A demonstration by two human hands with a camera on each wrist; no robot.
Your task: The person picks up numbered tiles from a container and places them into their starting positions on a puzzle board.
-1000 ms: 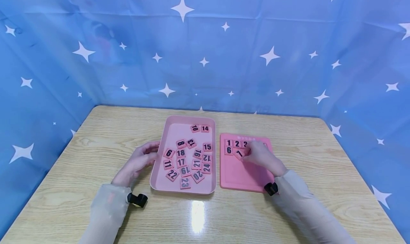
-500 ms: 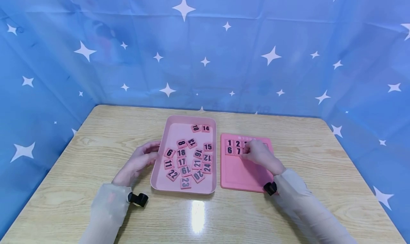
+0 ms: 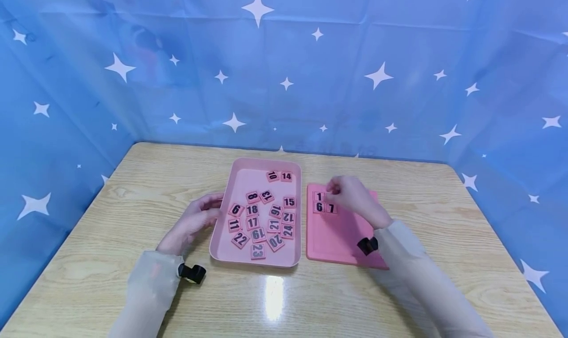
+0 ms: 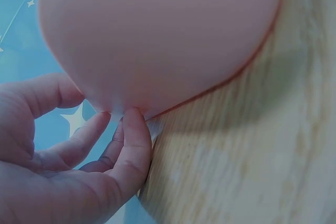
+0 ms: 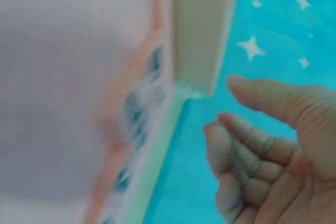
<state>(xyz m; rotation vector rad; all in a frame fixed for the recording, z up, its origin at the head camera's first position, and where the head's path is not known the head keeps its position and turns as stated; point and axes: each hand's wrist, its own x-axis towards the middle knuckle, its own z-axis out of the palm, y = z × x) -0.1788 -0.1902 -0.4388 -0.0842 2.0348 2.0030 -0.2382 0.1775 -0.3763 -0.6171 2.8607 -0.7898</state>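
Observation:
My left hand (image 3: 197, 219) holds the left side of a shallow pink tray (image 3: 225, 252), its bent fingers (image 4: 137, 137) and thumb at the outer wall in the left wrist view. Numbered square tiles lie scattered in the tray, among them an 8 tile (image 3: 252, 196) and a 14 tile (image 3: 286, 176). My right hand (image 3: 352, 197) hovers over the top of a pink number puzzle board (image 3: 330, 239), hiding part of its first row. A 1 tile (image 3: 318, 196), a 6 tile (image 3: 319, 207) and a 7 tile (image 3: 331, 208) show on the board. Between the right thumb and loosely curled fingers (image 5: 218, 145) there is nothing.
Tray and board stand side by side on a wood-grain table (image 3: 177, 180). A blue curtain (image 3: 301, 106) with white stars hangs behind it and at both sides. Black wrist straps sit on both sleeves.
The right hand straightened the 7 tile beside the 6 tile, let go of it and moved up and to the left. The left hand stays at the tray.

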